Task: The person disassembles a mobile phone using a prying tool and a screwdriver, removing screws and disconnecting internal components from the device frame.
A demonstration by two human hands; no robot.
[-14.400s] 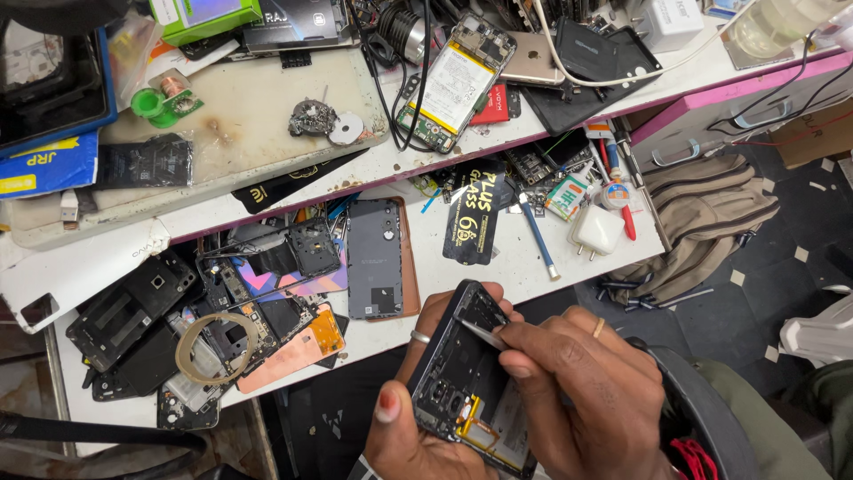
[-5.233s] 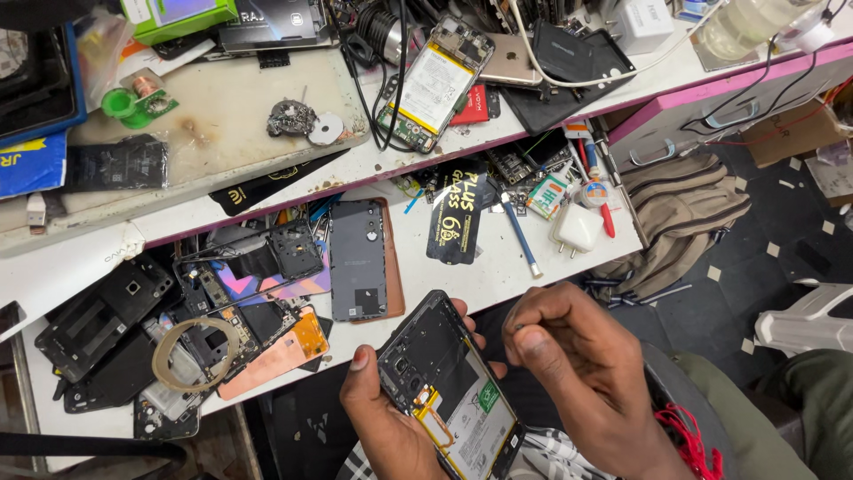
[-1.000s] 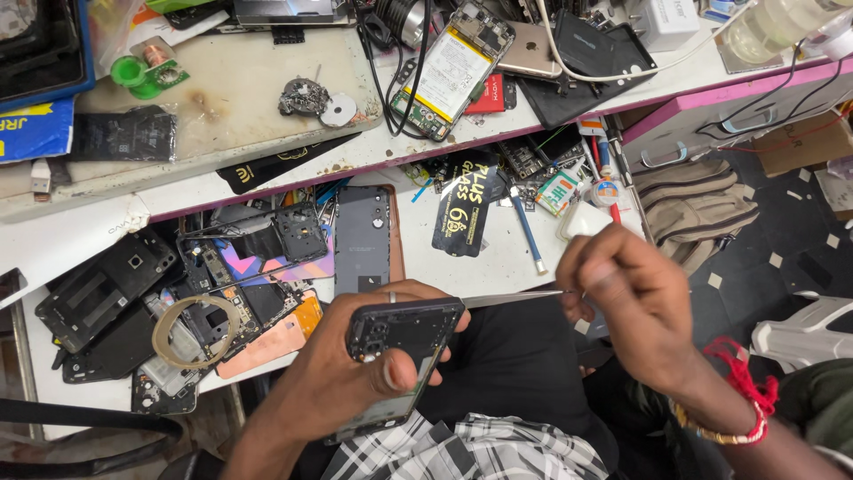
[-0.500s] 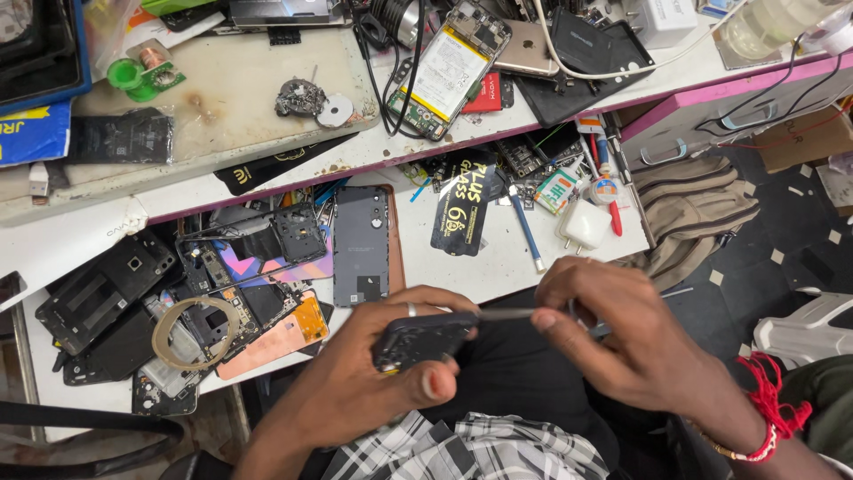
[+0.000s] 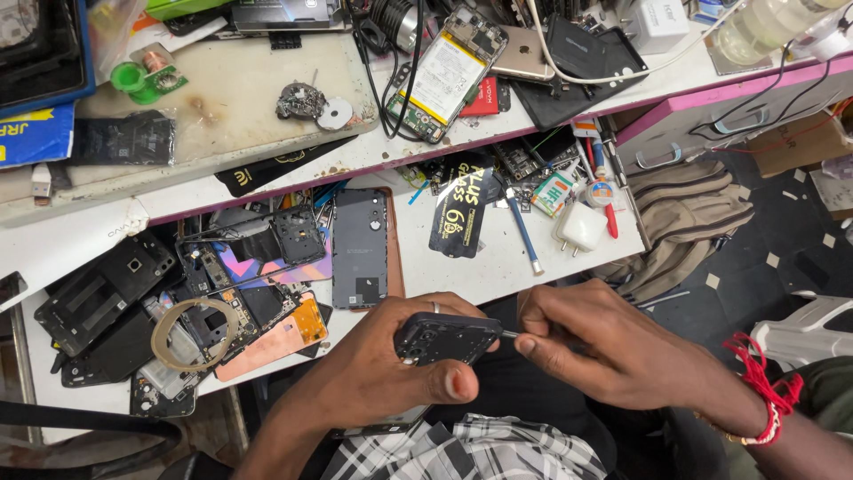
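My left hand (image 5: 391, 378) grips a black opened phone body (image 5: 444, 338), held edge-on just below the white work shelf (image 5: 498, 267). My right hand (image 5: 613, 351) pinches a thin metal tool (image 5: 508, 334) whose tip touches the phone body's right end. A ring sits on a left finger. A red thread bracelet (image 5: 755, 400) wraps my right wrist. Just above the hands, a grey phone back cover (image 5: 359, 249) lies flat on the shelf.
Black phone frames (image 5: 107, 289), an orange cover (image 5: 271, 336) and a tape ring (image 5: 194, 333) crowd the shelf's left. A blue screwdriver (image 5: 522, 240), white charger (image 5: 582, 228) and black packet (image 5: 462, 209) lie right. The upper bench holds an opened phone with battery (image 5: 440, 76). A striped cloth (image 5: 684, 222) hangs at right.
My left hand turned the phone body from facing me to edge-on. My right hand came down from the shelf with the thin tool and set its tip against the phone's right end.
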